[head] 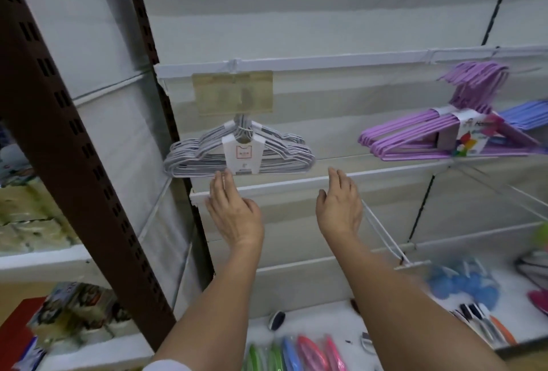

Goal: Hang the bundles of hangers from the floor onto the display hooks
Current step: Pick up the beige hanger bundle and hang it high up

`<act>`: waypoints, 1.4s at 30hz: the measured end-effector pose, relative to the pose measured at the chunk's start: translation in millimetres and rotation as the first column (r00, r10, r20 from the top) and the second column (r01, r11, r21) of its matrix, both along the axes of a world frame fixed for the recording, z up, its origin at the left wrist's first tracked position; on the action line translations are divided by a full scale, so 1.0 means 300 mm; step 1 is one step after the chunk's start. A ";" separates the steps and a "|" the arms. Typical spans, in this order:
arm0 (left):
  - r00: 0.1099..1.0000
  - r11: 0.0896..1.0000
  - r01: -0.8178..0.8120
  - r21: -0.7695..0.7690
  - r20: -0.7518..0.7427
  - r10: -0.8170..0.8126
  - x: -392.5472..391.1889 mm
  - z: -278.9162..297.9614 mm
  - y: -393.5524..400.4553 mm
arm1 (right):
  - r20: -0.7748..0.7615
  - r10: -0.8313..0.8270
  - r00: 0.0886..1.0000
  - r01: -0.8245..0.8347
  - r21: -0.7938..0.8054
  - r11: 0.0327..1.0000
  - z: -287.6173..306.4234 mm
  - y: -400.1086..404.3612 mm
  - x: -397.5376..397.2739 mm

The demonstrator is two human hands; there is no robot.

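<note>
Grey wire hangers bundled in a white paper sleeve [239,152] hang at centre left of the frame, from a white display hook [235,64] behind a blurred yellowish price label [232,92]. The person's left hand [232,210] is raised just beneath the bundle, fingers straight and loosely together, the fingertips [223,175] at its lower bar; whether they touch it I cannot tell. The right hand [339,203] hovers lower right of the bundle, apart from it, fingers relaxed and slightly spread, holding nothing.

At the right edge a bundle of purple plastic hangers with a colourful label [444,133] hangs from another hook, with blue hangers [526,114] just behind it. A bare white wire hook [385,240] juts out below the right hand. Lower in the frame a white shelf [326,320] carries bright plastic goods, blurred.

The floor and any bundles waiting there are out of sight. Judging by the empty hands, the grey bundle seems hung, being steadied or let go. Next would likely come stooping for another bundle and threading it onto a free hook.
</note>
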State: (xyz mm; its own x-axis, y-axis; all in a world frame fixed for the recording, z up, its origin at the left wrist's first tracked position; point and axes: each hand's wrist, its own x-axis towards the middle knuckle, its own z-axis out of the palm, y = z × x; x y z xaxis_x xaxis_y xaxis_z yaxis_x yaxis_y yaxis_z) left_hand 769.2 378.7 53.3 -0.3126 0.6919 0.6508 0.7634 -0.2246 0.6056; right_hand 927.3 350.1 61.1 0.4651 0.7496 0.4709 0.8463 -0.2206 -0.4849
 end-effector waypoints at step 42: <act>0.030 -0.056 0.611 -0.789 0.095 -0.995 1.779 -0.516 -1.378 | -0.170 -0.930 0.326 0.765 -0.530 0.366 -0.514 -1.928 1.275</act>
